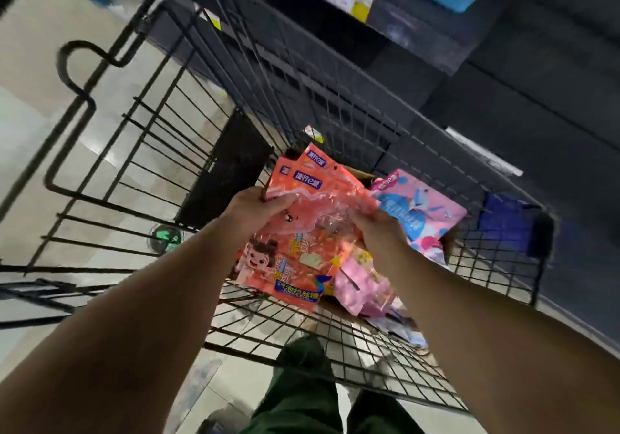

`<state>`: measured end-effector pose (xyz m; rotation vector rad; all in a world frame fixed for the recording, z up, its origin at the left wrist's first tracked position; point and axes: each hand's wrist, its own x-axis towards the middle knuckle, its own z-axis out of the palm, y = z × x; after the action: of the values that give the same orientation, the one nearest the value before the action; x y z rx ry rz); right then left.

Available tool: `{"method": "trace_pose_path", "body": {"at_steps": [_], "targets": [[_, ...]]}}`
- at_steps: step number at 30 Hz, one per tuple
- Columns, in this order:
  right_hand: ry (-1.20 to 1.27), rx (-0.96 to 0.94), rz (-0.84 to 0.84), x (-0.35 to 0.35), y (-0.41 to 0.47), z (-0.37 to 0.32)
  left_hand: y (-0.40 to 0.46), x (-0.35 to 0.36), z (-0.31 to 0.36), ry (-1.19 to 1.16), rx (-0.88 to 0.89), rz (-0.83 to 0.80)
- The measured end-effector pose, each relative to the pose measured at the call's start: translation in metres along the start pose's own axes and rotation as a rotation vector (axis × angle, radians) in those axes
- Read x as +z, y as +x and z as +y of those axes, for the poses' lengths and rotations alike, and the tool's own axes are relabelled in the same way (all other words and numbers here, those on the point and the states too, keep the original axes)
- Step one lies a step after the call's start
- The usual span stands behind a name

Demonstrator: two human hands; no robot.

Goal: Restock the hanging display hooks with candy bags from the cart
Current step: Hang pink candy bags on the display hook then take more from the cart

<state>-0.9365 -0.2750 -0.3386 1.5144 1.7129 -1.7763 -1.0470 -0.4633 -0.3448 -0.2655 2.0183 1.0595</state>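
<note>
Now both arms outstretched over cart (335,104); left hand (256,208) and right hand (375,229) fingers curled, gripping orange candy bags (302,232)

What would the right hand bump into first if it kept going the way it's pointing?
Probably the orange candy bags. The right hand already grips them, pointing up and left, with the left hand just beyond. Depth is hard to judge here.
</note>
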Motion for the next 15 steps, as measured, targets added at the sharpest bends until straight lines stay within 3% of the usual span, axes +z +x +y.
{"method": "trace_pose_path", "body": {"at_steps": [3, 7, 12, 15], "targets": [[0.174, -0.058, -0.023, -0.03, -0.017, -0.017, -0.015, 0.008, 0.041, 0.031, 0.114, 0.01], [0.395, -0.162, 0.072, -0.093, -0.052, -0.038, -0.06, 0.045, 0.11, 0.102, 0.291, -0.074], [0.654, -0.35, 0.153, -0.207, -0.122, -0.035, -0.125, 0.138, 0.173, -0.02, 0.451, -0.275], [0.68, -0.46, 0.29, -0.296, -0.162, -0.006, -0.178, 0.219, 0.202, -0.011, 0.537, -0.363]]}}
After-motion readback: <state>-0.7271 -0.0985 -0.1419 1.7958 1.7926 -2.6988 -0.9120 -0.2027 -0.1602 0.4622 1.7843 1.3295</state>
